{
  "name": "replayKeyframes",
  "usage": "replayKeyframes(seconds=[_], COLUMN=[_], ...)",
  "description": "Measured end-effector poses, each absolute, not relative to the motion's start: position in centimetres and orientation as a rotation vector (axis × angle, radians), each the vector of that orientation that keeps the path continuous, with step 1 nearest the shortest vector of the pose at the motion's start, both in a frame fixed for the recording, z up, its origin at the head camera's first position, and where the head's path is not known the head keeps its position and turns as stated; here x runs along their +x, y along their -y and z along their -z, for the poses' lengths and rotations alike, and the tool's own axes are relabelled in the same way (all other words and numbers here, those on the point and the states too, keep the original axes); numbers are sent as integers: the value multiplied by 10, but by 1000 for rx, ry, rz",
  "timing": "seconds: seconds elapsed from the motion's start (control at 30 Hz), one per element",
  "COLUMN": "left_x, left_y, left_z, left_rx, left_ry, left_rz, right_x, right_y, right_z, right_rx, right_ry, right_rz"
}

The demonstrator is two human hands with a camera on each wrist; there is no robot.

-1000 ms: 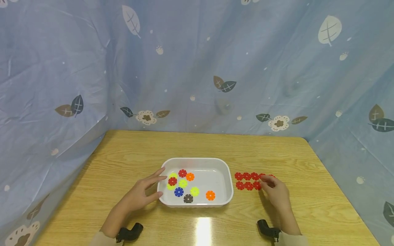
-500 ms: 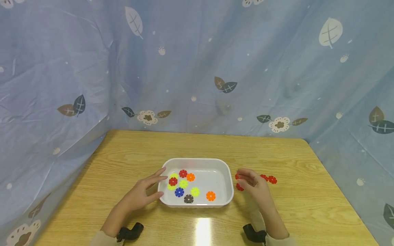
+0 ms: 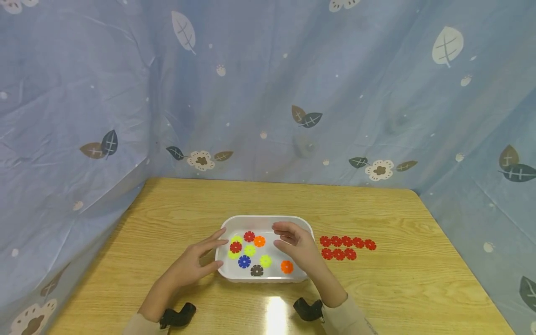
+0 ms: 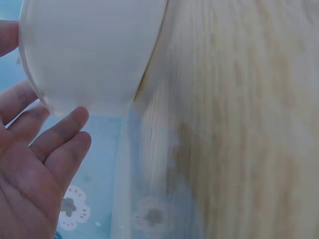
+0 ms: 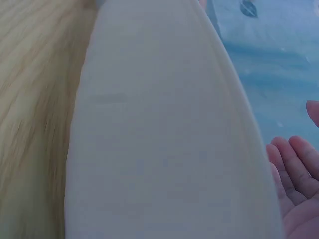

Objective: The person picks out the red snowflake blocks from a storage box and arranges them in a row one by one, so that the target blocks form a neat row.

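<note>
A white plastic tray (image 3: 268,279) holds several flat notched disc pieces. In it lie a blue disc (image 3: 244,261), a dark brown disc (image 3: 257,270), a red disc (image 3: 236,247), an orange disc (image 3: 286,266), a yellow disc (image 3: 265,261) and others. My left hand (image 3: 188,266) rests at the tray's left end, its fingers spread and extended at the rim; the left wrist view shows the same hand (image 4: 32,159) gripping nothing. Over the tray's right side hovers my right hand (image 3: 299,246), fingers loosely bent, thumb apart, nothing visible between them.
Right of the tray, several red discs (image 3: 347,241) form two rows on the wooden table (image 3: 402,270), the back row longer. A patterned blue cloth (image 3: 268,93) hangs behind the table and along its sides. Black wrist mounts (image 3: 307,309) sit by both wrists.
My right hand has moved left, from the front row of red discs, past its left end, to above the tray. The third red disc there is in view now. My left hand has stayed put.
</note>
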State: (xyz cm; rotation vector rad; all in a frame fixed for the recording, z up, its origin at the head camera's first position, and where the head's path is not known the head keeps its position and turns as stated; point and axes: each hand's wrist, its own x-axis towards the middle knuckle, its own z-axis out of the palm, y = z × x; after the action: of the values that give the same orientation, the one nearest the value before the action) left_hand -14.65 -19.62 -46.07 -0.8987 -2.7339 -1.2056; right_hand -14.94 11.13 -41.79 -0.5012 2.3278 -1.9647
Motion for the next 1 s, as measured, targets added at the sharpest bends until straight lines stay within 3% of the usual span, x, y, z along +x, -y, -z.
replayKeyframes(seconds=[0.37,0.67,1.0], left_x=[-149,-149,-148], left_y=[197,198,198], left_z=[463,461,461], left_rx=[-931,-933,-917], left_ry=[2721,2727,2731], left_rz=[1234,1221,1233], right_x=[-173,-190,-194], right_y=[-68,-46,-38], right_z=[416,426,446], right_rx=[-495,-244,-173], right_ry=[-2269,-2263,-2480], right_rz=[1885,1777,1522])
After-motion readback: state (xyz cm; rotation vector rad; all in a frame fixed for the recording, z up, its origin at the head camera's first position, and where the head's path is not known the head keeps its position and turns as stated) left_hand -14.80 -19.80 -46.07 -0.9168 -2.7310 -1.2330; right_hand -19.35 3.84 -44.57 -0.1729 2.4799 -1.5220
